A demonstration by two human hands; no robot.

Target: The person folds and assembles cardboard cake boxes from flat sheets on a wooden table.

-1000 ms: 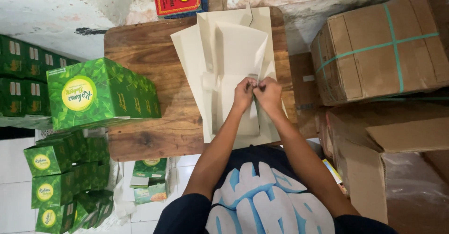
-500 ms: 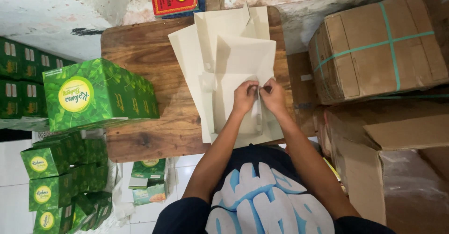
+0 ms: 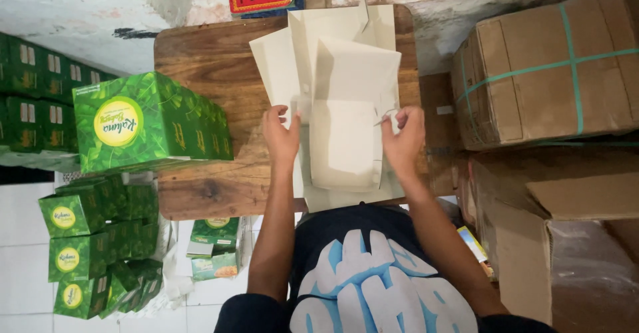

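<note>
A stack of flat, matte, off-white cardboard blanks (image 3: 346,87) is laid on the worn wooden table (image 3: 200,60). The topmost folded blank (image 3: 346,143) is pinched at its left edge by the left hand (image 3: 281,137) and at its right edge by the right hand (image 3: 404,137). Left of the stack, a glossy green carton (image 3: 150,121) occupies the table; bare wood remains between them. Right of the table, a strapped brown box (image 3: 552,67) is stood close.

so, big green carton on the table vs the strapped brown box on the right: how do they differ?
The green carton is glossy with a leaf print and a round yellow label; the brown box is plain cardboard. The brown box is bound with teal straps, the green carton has none. The green carton sits on the wooden table, the brown box beside it. Both are closed.
</note>
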